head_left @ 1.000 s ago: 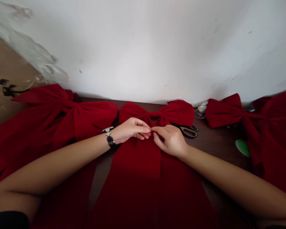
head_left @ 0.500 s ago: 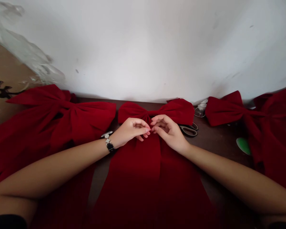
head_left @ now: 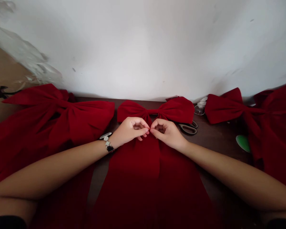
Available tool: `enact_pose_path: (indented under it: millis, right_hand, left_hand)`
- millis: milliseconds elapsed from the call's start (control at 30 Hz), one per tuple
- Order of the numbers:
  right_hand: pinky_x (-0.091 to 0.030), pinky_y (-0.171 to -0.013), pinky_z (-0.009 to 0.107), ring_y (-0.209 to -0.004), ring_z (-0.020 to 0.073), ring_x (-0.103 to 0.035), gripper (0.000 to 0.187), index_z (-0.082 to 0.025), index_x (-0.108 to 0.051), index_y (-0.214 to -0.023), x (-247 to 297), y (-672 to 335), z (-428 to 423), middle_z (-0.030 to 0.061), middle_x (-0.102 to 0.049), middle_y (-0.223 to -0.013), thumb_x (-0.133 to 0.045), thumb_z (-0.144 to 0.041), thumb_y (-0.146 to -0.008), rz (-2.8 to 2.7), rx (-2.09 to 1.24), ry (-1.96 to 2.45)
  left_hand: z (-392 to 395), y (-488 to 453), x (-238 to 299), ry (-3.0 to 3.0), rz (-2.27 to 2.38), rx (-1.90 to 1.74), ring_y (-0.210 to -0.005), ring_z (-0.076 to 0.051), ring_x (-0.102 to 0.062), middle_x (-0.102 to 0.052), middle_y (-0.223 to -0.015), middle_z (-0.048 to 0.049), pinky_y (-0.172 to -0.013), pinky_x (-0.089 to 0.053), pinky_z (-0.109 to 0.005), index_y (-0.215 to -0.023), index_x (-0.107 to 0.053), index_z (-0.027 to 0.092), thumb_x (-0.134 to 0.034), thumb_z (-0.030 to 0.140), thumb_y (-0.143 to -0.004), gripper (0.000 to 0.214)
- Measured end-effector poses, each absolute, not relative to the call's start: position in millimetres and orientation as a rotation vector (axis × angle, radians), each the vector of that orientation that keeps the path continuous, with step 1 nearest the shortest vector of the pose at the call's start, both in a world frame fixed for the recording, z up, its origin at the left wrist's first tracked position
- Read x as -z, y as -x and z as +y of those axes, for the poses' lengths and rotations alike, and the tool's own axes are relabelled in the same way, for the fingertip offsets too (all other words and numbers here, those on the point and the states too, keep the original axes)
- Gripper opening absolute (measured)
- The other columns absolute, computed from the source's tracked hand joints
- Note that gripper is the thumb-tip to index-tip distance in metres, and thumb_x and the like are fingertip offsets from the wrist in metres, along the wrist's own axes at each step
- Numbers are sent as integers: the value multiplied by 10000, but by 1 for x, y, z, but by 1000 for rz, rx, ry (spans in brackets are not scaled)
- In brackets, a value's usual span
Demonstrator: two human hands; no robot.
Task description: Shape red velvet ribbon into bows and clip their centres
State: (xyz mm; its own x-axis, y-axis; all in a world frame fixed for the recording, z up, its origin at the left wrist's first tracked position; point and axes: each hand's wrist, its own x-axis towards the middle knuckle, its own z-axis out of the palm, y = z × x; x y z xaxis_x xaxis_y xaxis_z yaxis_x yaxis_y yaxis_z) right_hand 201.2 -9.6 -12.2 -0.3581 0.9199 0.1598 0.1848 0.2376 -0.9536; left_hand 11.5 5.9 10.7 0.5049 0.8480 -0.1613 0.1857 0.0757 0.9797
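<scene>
So: L hand (head_left: 130, 131) and R hand (head_left: 167, 134) are found curled, palms turned toward each other, over the centre of the bow (head_left: 153, 112). Fingertips (head_left: 147, 129) of both hands are brought together just below the bow's knot, touching or nearly touching the velvet. Whether a fold of fabric is pinched between them cannot be told; no firm grasp is confirmed, and neither hand is seen fully released.

Bow is located directly ahead of both hands, flat on the table (head_left: 216, 149), its two loops spread to either side of the fingertips. Its tails (head_left: 135, 181) are laid out toward the viewer, running beneath both wrists.

A second bow (head_left: 54, 119) is noted beyond and left of L hand, close to it. A third bow (head_left: 228, 107) lies well right of R hand. Black-handled scissors (head_left: 187, 128) are placed just beyond and right of R hand, apart from it. A green item (head_left: 242, 143), type unclear, is seen further right of R hand, against the third bow. A bracelet (head_left: 109, 144) is worn on L wrist.
</scene>
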Motion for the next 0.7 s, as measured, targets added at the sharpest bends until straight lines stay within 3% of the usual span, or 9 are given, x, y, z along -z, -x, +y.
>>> enact_pose_path:
  millis: [233, 433, 700]
  right_hand:
    - [-402, -570, 211, -595, 78, -493, 79, -160, -576, -737, 13, -201, -9, -9, -582, -696, -588, -207, -799, -1708, -1153, 1052]
    - [-423, -591, 222, -614, 87, -516, 72, -163, -583, -744, 14, -202, -6, -7, -587, -704, -600, -223, -781, -1627, -1210, 1049]
    - [-458, -608, 235, -636, 101, -556, 95, -169, -586, -749, 16, -202, -5, 1, -612, -707, -621, -255, -774, -1591, -1210, 1055]
  left_hand:
    - [6, -13, -11, -1436, 962, -638, -675, -122, -670, -693, -742, -46, -533, -571, -185, -831, -640, 106, -651, 191, -788, 96]
    - [12, -12, -13, -1273, 987, -605, -680, -126, -682, -704, -759, -56, -553, -577, -196, -867, -657, 107, -536, 101, -805, 136]
    - [14, -11, -13, -1317, 961, -518, -701, -120, -686, -716, -801, -64, -583, -579, -189, -868, -675, 106, -670, 207, -798, 123]
